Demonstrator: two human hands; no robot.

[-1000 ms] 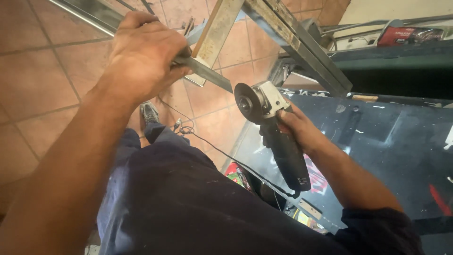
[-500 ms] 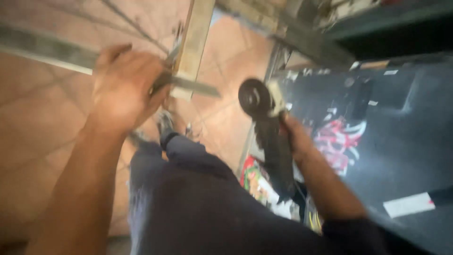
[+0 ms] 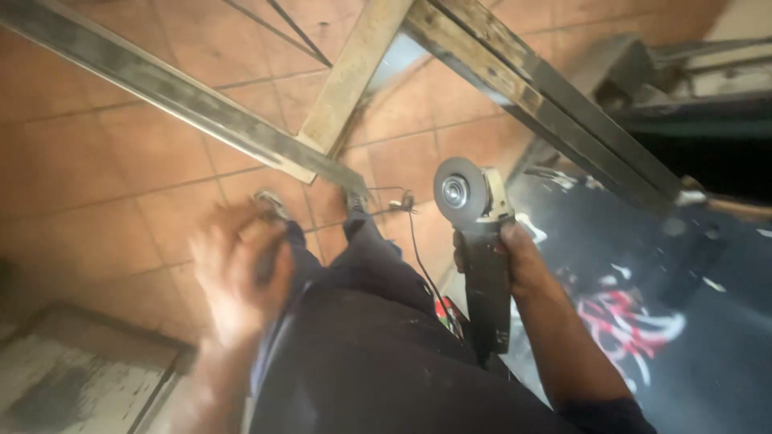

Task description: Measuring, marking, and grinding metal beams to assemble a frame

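My right hand (image 3: 524, 262) grips the dark body of an angle grinder (image 3: 487, 299), held upright with its grey disc (image 3: 456, 191) at the top, clear of the metal. My left hand (image 3: 237, 277) is motion-blurred over my left thigh, fingers apart, holding nothing and off the metal. Above it a long steel flat bar (image 3: 185, 100) runs diagonally and meets a tan cross bar (image 3: 354, 76). Heavier angle bars (image 3: 547, 96) slant down to the right of the grinder.
Terracotta floor tiles (image 3: 96, 177) lie below the frame. My dark trousers and shoes (image 3: 269, 202) fill the centre. The grinder's black cord (image 3: 418, 249) trails on the floor. A dark sheet with a red and white print (image 3: 643, 321) lies right; a grey slab (image 3: 72, 378) lower left.
My left hand has let go of the flat bar and dropped down toward my thigh. The grinder stays in my right hand, still held upright away from the bars.
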